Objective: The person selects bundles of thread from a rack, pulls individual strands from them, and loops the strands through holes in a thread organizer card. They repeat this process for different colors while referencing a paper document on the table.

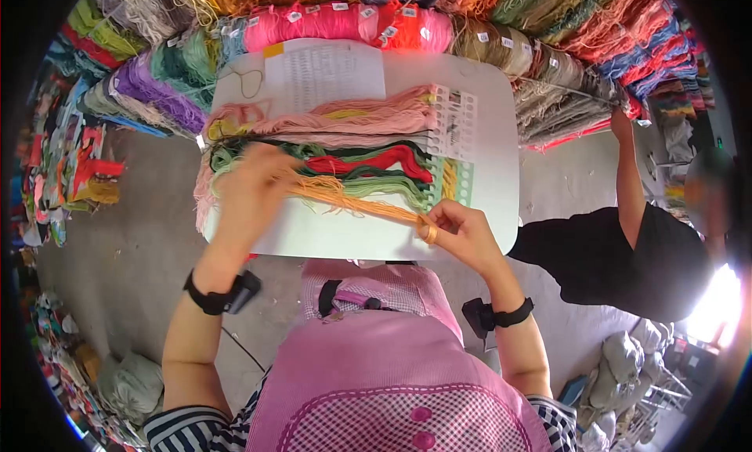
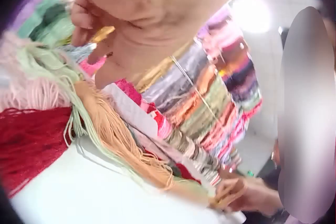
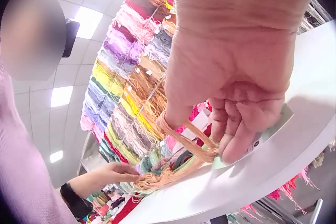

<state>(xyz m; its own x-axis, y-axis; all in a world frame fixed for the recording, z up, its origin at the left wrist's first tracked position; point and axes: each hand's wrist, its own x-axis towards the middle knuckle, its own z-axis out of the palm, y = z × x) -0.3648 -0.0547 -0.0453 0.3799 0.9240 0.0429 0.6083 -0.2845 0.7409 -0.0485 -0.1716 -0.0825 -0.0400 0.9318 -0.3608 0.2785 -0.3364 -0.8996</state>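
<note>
In the head view a bundle of orange embroidery thread (image 1: 364, 204) stretches across the near side of the white board (image 1: 337, 236). My right hand (image 1: 468, 234) holds its right end, with a loop of the thread round a digit, as the right wrist view shows in the orange loop (image 3: 184, 139). Blurred, my left hand (image 1: 254, 189) is over the left end of the bundle; the right wrist view shows its fingers (image 3: 125, 170) fairly straight at the loose strands. Beyond the orange lie green thread (image 1: 392, 187), red thread (image 1: 399, 160) and pink thread (image 1: 352, 117).
A punched card (image 1: 454, 127) borders the threads' right ends. A printed sheet (image 1: 329, 72) lies at the board's back. Yarn racks (image 1: 313, 23) crowd the far side. Another person (image 1: 619, 248) reaches toward the yarn on the right. Sacks (image 1: 623, 358) stand on the floor.
</note>
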